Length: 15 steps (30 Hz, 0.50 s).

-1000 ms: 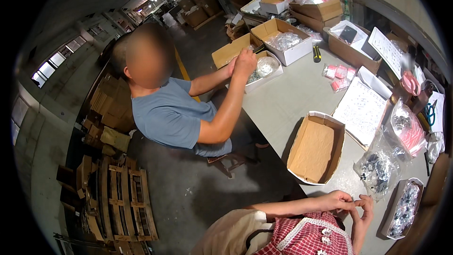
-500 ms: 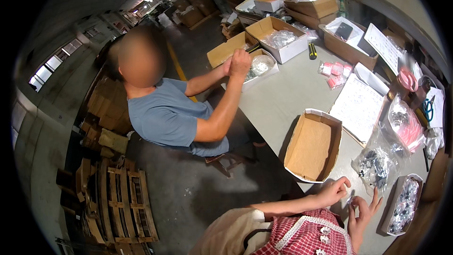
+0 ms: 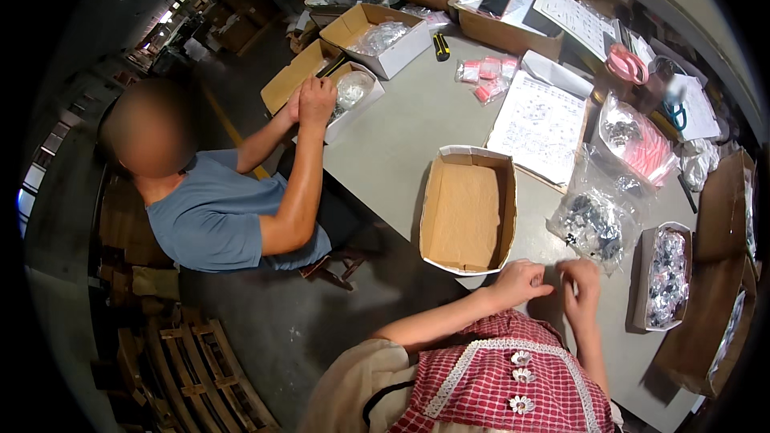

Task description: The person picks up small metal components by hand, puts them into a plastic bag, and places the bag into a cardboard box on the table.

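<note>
My left hand (image 3: 520, 284) is closed, its fingers bent in, just in front of the open brown cardboard box (image 3: 468, 210). Close to its right, my right hand (image 3: 581, 287) is also closed, with fingers curled down toward the table. What either hand holds, if anything, is too small or hidden. Just beyond my right hand lies a clear plastic bag (image 3: 595, 228) of small dark parts. A narrow white box (image 3: 664, 277) to the right is filled with small shiny packets.
A co-worker (image 3: 224, 216) sits at the left, hands over small boxes (image 3: 353, 104). Written sheets (image 3: 539, 116), pink packets (image 3: 488, 76) and a yellow-black cutter (image 3: 441, 46) lie farther back. Pink scissors (image 3: 627, 64) stand at the back right. Cardboard boxes (image 3: 706, 329) line the right edge.
The view has swung right, so the scene sits farther left. My right hand's spread fingers have curled in; the small clear piece beside them no longer shows. The co-worker's hands stay at the boxes.
</note>
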Available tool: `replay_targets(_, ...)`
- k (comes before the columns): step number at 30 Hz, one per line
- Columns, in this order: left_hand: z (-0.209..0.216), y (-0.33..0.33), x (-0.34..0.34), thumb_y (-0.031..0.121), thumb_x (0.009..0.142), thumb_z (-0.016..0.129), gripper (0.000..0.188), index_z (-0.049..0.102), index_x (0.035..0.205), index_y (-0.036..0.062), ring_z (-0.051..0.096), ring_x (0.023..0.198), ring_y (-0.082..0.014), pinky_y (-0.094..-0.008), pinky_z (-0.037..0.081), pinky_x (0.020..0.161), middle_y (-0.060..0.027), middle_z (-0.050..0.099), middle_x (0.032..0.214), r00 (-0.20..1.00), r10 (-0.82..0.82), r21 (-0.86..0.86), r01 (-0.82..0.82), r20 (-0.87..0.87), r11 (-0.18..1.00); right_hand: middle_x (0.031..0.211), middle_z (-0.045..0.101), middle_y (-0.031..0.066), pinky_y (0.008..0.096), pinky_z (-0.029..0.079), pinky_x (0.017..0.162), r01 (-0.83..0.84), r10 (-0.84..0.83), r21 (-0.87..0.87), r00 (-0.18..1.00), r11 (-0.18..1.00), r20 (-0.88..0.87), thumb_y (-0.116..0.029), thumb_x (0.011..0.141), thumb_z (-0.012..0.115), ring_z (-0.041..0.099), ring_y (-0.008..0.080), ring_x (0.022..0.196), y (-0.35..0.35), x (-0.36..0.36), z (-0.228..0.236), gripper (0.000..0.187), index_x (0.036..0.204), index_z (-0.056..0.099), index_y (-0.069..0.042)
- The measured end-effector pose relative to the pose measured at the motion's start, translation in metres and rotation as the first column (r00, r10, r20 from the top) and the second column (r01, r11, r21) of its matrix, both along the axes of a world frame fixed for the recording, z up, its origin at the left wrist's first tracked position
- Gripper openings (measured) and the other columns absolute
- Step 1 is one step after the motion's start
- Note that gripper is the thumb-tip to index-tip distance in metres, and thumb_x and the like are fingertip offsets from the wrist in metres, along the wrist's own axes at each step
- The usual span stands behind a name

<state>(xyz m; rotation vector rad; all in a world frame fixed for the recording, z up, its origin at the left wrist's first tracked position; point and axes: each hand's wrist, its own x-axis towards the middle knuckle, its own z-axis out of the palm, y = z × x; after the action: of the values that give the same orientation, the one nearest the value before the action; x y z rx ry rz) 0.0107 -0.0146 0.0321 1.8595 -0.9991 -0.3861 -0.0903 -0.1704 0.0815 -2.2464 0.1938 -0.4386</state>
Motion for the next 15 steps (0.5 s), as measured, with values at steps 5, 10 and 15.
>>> replay_targets(5,-0.010,0.005,0.000,0.046,0.075,0.080,0.048,0.054,0.065,0.0063,0.058,0.064,-0.0255,-0.0373,0.045,0.058,-0.0072,0.057,0.064,0.994,0.097,-0.092,-0.093,0.046,0.991,0.140,0.047,0.0242,0.0506,0.030,0.112,0.104,-0.162,-0.370,0.978,0.923,-0.129,0.002,0.080,0.056,0.042,0.0418,0.132,-0.017,0.032,-0.043,0.051,0.131,0.050,0.006)
replay_targets(10,-0.008,0.003,0.004,0.040,0.076,0.081,0.042,0.055,0.063,0.0091,0.058,0.062,-0.0246,-0.0367,0.044,0.056,-0.0045,0.055,0.061,0.975,0.051,-0.130,-0.023,0.215,0.991,0.151,0.036,0.0252,0.0496,0.025,0.116,-0.089,-0.025,-0.500,0.976,0.862,-0.216,-0.015,0.093,0.057,0.030,0.0423,0.142,-0.011,0.034,-0.054,0.055,0.141,0.041,0.007)
replay_targets(15,-0.010,0.004,0.005,0.037,0.076,0.081,0.040,0.056,0.065,0.0081,0.057,0.061,-0.0282,-0.0390,0.044,0.055,-0.0073,0.055,0.063,0.988,0.042,-0.112,-0.026,0.146,0.993,0.152,0.036,0.0234,0.0477,0.024,0.118,-0.136,0.028,-0.398,0.964,0.907,-0.266,-0.017,0.094,0.058,0.028,0.0413,0.143,-0.010,-0.003,-0.047,0.056,0.142,0.040,0.006)
